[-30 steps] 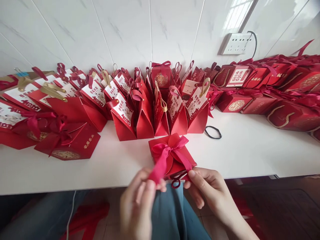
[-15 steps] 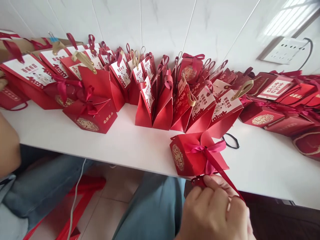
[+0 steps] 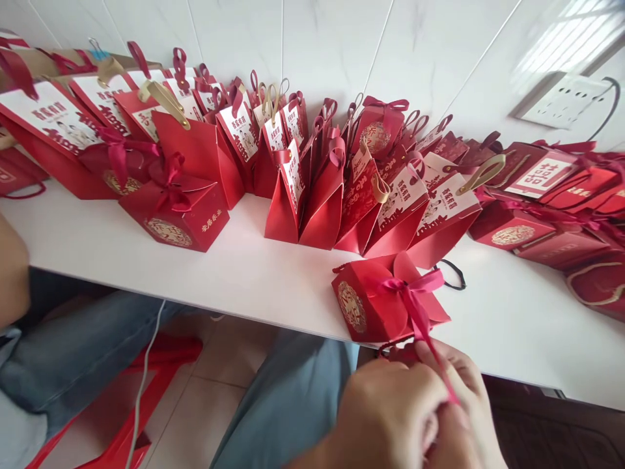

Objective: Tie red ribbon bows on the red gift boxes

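Note:
A red gift box [image 3: 368, 303] with a gold round emblem lies near the table's front edge, a pink-red ribbon [image 3: 415, 299] tied in a bow over its petal-shaped flaps. One ribbon tail runs down toward me, pulled taut. My left hand [image 3: 395, 407], nearest the camera, is closed with the tail pinched at its thumb side. Just behind it, my right hand [image 3: 471, 378] is closed too, its fingertips by the box's lower edge around a dark red bit of ribbon. The hands overlap, so part of what the right one grips is hidden.
Red-and-white handled gift boxes [image 3: 312, 208] crowd the back of the white table [image 3: 273, 280]. Another bow-tied box [image 3: 176, 215] stands left; stacked boxes [image 3: 532, 228] are at right. A black cord loop [image 3: 456, 277] lies behind my box. Someone's arm [image 3: 12, 273] is at far left.
My hands have shifted slightly and turned, the left one coming nearer the camera. The ribbon tail now runs steeper and narrower into the left hand's grip. The view has tilted a little.

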`<state>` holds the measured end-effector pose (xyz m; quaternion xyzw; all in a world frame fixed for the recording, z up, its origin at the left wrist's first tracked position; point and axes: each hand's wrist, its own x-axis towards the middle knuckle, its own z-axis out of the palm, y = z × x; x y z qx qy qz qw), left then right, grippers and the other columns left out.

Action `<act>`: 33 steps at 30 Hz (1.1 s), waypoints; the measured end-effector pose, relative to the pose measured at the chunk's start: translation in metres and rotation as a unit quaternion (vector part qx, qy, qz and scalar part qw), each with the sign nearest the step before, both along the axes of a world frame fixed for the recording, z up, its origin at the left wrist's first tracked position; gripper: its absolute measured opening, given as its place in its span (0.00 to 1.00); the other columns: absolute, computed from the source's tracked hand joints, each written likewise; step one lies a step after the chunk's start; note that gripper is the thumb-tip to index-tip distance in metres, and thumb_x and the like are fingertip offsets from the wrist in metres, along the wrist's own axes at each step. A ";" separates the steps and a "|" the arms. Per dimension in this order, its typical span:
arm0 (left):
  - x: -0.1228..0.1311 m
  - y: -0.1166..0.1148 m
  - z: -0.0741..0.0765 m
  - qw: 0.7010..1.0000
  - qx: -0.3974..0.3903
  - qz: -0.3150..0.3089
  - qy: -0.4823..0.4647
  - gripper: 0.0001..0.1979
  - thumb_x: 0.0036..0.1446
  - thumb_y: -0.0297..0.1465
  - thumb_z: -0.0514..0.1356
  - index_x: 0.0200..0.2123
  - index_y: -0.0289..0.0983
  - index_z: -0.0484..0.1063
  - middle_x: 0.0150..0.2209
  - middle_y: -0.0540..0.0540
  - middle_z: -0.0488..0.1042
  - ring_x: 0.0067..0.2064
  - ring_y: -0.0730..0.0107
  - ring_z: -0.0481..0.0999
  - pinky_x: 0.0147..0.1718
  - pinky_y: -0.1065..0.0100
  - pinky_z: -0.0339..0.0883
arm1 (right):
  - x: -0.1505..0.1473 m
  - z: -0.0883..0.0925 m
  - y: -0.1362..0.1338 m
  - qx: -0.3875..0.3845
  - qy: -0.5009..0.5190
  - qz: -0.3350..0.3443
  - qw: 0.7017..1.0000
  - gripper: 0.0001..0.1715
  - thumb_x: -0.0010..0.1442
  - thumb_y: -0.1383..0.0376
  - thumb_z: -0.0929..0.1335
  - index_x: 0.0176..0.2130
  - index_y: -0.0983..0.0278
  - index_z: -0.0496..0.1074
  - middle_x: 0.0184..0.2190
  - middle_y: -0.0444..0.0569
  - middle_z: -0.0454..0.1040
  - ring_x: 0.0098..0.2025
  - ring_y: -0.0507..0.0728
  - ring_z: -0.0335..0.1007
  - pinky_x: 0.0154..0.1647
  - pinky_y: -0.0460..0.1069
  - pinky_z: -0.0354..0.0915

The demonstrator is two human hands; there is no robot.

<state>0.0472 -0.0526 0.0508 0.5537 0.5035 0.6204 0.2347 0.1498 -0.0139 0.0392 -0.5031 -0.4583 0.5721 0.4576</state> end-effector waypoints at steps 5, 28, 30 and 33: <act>-0.065 0.007 0.016 0.903 -0.157 -0.116 -0.383 0.16 0.56 0.32 0.51 0.19 0.38 0.49 0.14 0.57 0.46 0.17 0.79 0.45 0.19 0.73 0.45 | 0.007 0.013 0.010 0.012 0.177 -0.033 0.984 0.24 0.54 0.60 0.72 0.13 0.63 0.64 0.06 0.34 0.45 0.09 0.44 0.45 0.19 0.43 0.61; -0.116 0.029 0.018 0.754 -0.074 0.060 -0.650 0.14 0.46 0.24 0.59 0.18 0.38 0.54 0.10 0.60 0.52 0.13 0.82 0.52 0.25 0.71 0.68 | 0.027 0.030 0.026 -0.036 0.403 -0.087 0.910 0.25 0.44 0.75 0.71 0.12 0.64 0.53 0.08 0.28 0.32 0.10 0.42 0.27 0.14 0.39 0.59; -0.126 0.030 0.017 0.740 -0.049 0.086 -0.665 0.16 0.45 0.23 0.57 0.18 0.38 0.50 0.10 0.60 0.51 0.13 0.82 0.52 0.23 0.72 0.65 | 0.035 0.033 0.030 -0.056 0.424 -0.183 0.885 0.22 0.40 0.77 0.71 0.12 0.63 0.55 0.08 0.28 0.33 0.10 0.42 0.28 0.12 0.39 0.57; -0.138 0.030 0.018 0.727 -0.023 0.124 -0.675 0.16 0.45 0.22 0.55 0.18 0.38 0.47 0.11 0.60 0.52 0.13 0.82 0.51 0.21 0.72 0.61 | 0.045 0.036 0.033 -0.077 0.439 -0.283 0.849 0.19 0.37 0.78 0.68 0.13 0.63 0.55 0.08 0.28 0.36 0.09 0.42 0.30 0.10 0.41 0.54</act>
